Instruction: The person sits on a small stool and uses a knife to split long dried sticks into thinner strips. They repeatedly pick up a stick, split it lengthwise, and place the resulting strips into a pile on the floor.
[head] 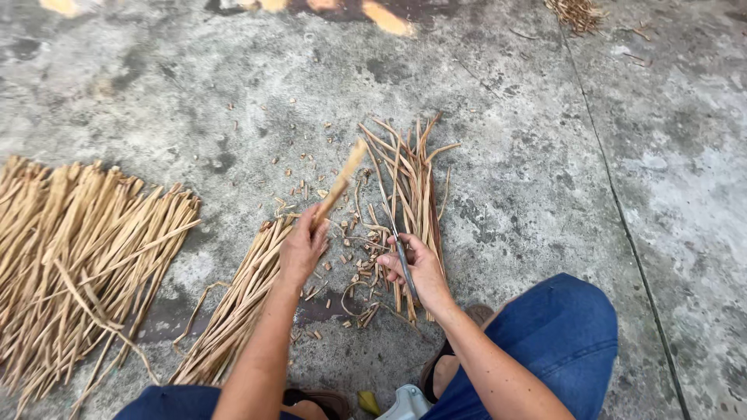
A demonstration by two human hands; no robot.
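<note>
My left hand (302, 247) grips a single dried straw-coloured stalk (342, 177) that points up and away over the concrete floor (545, 179). My right hand (420, 271) is closed around the grey handle of a thin metal blade (389, 219) whose tip points toward the stalk. Below my left hand lies a small bundle of trimmed stalks (233, 307). Behind and under my right hand sits a fanned pile of darker stalks (411, 187). Short cut chips (354, 268) are scattered between the hands.
A large heap of pale dried stalks (78, 249) covers the floor at left. My knee in blue jeans (556, 334) is at lower right, with sandalled feet below. A floor joint (622, 218) runs along the right. More stalk scraps (576, 12) lie at the top edge.
</note>
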